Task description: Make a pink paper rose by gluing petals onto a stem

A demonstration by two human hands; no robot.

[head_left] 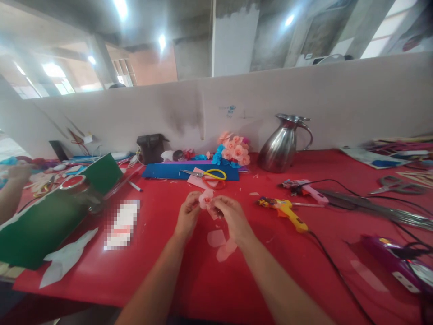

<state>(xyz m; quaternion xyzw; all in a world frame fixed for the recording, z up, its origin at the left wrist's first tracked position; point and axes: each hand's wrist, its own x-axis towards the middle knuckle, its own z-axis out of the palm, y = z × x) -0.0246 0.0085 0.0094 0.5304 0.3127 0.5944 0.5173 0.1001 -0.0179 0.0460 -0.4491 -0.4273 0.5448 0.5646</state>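
Between my two hands is a pink paper flower point(206, 198), held just above the red table. My left hand point(190, 212) pinches its left edge. On the other side, the fingers of my right hand point(232, 214) close on its petals at the lower right. Loose pink paper petals point(226, 249) lie on the table below my hands. Scissors with yellow and red handles point(214, 174) rest just beyond the flower, over a pink paper piece and a blue sheet point(162, 171). Behind them stands a bunch of finished pink flowers point(237, 149) with blue ones beside it.
On the right lie a yellow glue gun point(292, 216), a pink glue gun point(309, 192), their cords, grey scissors point(397, 186) and a purple power strip point(392, 257). A steel jug point(280, 146) stands behind. Left are a green board point(40, 225), a jar point(83, 192) and another person's hand point(16, 174).
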